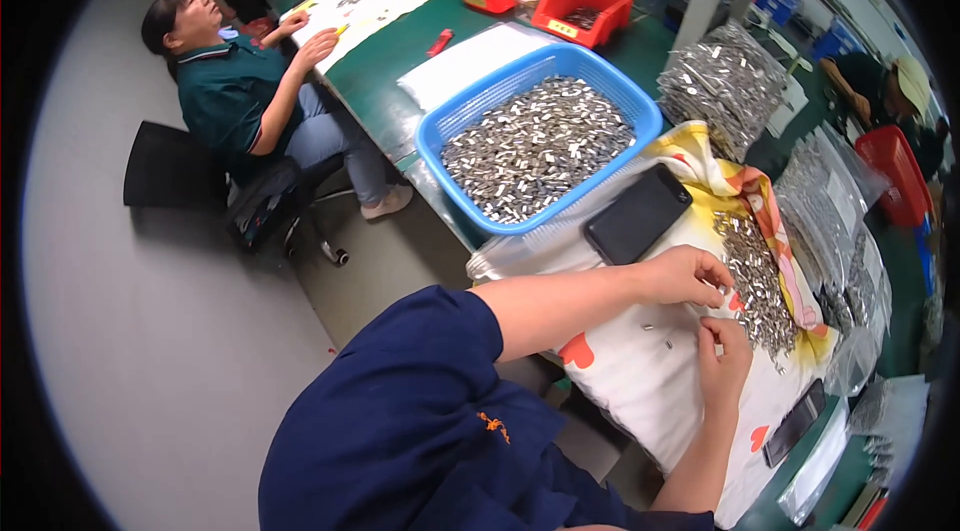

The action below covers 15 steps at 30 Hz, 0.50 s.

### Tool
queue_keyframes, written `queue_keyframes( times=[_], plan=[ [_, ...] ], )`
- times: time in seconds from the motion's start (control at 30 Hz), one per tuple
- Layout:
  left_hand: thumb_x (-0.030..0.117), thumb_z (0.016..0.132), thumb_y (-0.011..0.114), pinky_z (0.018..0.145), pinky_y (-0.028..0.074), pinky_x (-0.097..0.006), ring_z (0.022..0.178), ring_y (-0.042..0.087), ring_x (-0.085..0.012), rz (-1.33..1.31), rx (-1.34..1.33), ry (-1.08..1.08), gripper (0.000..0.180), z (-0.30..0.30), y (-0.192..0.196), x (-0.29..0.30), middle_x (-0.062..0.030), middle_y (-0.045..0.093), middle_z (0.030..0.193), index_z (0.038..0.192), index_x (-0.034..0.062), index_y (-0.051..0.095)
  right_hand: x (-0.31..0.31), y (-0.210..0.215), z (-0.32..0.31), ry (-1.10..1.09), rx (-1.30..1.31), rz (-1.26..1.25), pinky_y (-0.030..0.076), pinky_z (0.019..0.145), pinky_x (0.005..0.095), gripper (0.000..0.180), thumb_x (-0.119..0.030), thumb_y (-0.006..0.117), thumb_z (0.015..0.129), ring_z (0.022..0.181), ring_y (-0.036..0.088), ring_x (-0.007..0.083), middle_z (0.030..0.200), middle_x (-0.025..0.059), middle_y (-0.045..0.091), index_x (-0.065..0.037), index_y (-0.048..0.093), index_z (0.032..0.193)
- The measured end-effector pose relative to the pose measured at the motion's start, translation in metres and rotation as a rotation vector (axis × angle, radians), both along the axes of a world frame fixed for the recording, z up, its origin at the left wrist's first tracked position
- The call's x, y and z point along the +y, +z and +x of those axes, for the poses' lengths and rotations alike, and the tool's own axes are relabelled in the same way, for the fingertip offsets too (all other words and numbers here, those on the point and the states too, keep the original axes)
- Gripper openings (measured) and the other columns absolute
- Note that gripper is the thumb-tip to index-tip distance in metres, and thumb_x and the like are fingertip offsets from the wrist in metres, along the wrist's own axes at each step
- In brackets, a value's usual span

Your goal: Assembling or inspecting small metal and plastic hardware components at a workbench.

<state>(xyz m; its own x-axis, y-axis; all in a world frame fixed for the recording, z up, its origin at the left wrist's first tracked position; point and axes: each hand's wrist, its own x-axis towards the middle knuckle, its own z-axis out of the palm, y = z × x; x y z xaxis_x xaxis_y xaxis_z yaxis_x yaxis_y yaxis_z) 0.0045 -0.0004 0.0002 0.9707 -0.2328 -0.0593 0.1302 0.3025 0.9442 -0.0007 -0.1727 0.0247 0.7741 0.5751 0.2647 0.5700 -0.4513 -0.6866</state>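
Head view: left hand (pixel 690 276) and right hand (pixel 725 356) beside a heap of small metal pieces (pixel 762 291)

We have both hands over the bench (pixel 375 96), near each other but not touching, the left at eleven o'clock from the right. Fingers bent on each, tips drawn in! Does either one pinch a piece? We cannot tell at this size.

And there's the heap, spread on a white cloth (pixel 640 401) with red hearts: just beside the left hand at three o'clock, and at one o'clock from the right. Two loose pieces (pixel 648 327) lie between nine and ten o'clock from the right hand.

Look to eleven o'clock from the left hand and we find a dark phone (pixel 637 214); past it, a blue basket (pixel 440 119) loaded with more metal. Out at ten o'clock in our view, a co-worker (pixel 225 96) sits on a black chair (pixel 180 166).
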Motion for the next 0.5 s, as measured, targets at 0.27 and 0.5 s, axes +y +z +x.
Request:
queue_keyframes(
  times=[0.27,0.5],
  plan=[
    [0.005,0.072,0.062,0.064,0.046,-0.02,0.074,0.055,-0.008,-0.101,0.037,-0.016,0.03,0.002,-0.002,-0.004,-0.0036,0.057,0.087,0.1,-0.0012,0.054,-0.006,0.004,0.005,-0.04,-0.03,0.063,0.042,0.059,0.0248,0.009,0.003,0.055,0.072,0.063,0.053,0.0171,0.072,0.0092,0.055,0.002,0.058,0.08],
    [0.005,0.074,0.06,0.069,0.047,-0.022,0.078,0.056,-0.0094,-0.113,0.064,-0.045,0.031,0.002,-0.005,-0.006,-0.0047,0.058,0.091,0.103,-0.0003,0.052,-0.013,0.001,0.008,-0.083,-0.032,0.118,0.043,0.059,0.0297,0.009,-0.001,0.056,0.072,0.064,0.054,0.0221,0.072,0.0099,0.057,0.0,0.059,0.08]
  ],
)
